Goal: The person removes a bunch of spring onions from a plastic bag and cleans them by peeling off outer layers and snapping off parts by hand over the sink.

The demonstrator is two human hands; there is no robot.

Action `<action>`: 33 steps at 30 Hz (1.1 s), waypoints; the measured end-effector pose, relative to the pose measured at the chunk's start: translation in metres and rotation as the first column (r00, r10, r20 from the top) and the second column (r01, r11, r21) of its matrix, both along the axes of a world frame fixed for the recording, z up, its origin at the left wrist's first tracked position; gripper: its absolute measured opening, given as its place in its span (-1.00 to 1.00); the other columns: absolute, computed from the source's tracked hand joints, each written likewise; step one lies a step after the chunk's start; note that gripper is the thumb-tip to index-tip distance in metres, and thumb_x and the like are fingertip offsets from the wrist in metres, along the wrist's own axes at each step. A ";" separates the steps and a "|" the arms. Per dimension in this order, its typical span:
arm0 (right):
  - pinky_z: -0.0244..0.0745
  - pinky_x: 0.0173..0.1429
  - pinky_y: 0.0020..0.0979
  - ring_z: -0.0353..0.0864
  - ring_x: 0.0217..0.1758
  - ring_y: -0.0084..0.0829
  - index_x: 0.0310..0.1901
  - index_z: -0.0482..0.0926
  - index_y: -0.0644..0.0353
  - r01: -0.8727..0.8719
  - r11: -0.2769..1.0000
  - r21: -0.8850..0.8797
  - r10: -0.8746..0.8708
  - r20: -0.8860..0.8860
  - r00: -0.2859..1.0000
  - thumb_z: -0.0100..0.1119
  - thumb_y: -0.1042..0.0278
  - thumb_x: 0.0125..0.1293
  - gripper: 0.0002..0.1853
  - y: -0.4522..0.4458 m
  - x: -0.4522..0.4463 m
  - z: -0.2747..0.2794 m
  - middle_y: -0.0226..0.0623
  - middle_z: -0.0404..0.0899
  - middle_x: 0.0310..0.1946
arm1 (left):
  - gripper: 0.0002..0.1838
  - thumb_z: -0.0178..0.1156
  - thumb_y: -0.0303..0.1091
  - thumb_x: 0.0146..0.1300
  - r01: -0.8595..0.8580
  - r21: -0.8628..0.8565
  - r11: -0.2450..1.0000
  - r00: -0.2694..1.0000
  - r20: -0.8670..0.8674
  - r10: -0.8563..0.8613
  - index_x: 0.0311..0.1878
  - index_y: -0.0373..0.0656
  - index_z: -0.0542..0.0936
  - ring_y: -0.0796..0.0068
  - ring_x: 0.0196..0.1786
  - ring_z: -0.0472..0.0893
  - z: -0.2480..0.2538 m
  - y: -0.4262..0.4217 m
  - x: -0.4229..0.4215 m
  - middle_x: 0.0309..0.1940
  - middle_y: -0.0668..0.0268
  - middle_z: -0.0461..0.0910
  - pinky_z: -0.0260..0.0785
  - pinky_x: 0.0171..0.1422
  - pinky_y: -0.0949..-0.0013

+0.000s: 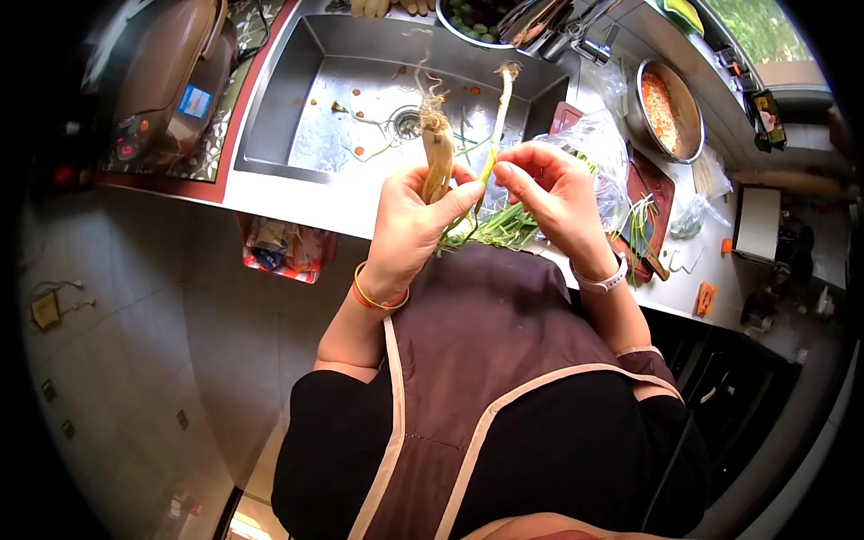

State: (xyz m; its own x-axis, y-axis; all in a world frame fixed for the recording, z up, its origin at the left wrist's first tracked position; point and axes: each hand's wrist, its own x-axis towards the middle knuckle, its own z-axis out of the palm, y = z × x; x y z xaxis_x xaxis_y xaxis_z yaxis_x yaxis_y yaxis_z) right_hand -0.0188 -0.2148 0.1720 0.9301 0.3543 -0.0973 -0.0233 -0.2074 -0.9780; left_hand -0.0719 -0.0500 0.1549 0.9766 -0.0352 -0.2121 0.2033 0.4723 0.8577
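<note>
Brown apron (477, 324) cloth fills the foreground of the head view, before a worktop (261, 200) and sink (277, 112). The left hand (416, 216) is closed round a thick rooted stalk (438, 148), its thumb beside a thin stalk (501, 112). Both stalks' roots point away toward the sink, probably leaving the stems within finger reach. The right hand (560, 200) has thumb and forefinger nearly together at the thin stalk; whether they pinch it, I cannot tell. Loose greens (508, 227) lie just below.
</note>
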 end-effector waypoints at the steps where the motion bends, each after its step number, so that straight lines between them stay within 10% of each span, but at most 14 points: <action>1: 0.33 -0.40 -0.65 0.43 -0.47 -0.75 -0.31 0.60 0.32 -0.002 1.000 -0.001 0.002 0.000 1.000 0.23 0.37 0.20 -0.83 0.000 0.001 0.001 -0.46 0.57 -0.51 | -0.90 0.25 -0.48 0.15 0.004 0.028 1.000 1.000 0.008 -0.005 -0.29 -0.26 0.54 0.81 -0.45 0.38 0.001 -0.001 -0.001 -0.47 0.48 0.48 0.17 -0.40 0.66; 33: 0.37 -0.46 -0.59 0.48 -0.58 -0.66 -0.38 0.61 0.33 0.526 0.843 -0.115 -0.341 0.641 0.688 0.21 0.40 0.16 -0.85 -0.045 0.091 -0.026 -0.36 0.58 -0.61 | -0.88 0.28 -0.50 0.09 0.101 -0.011 0.995 0.990 -0.095 -0.102 -0.31 -0.29 0.56 0.78 -0.53 0.39 0.004 0.028 -0.019 -0.53 0.45 0.50 0.16 -0.47 0.66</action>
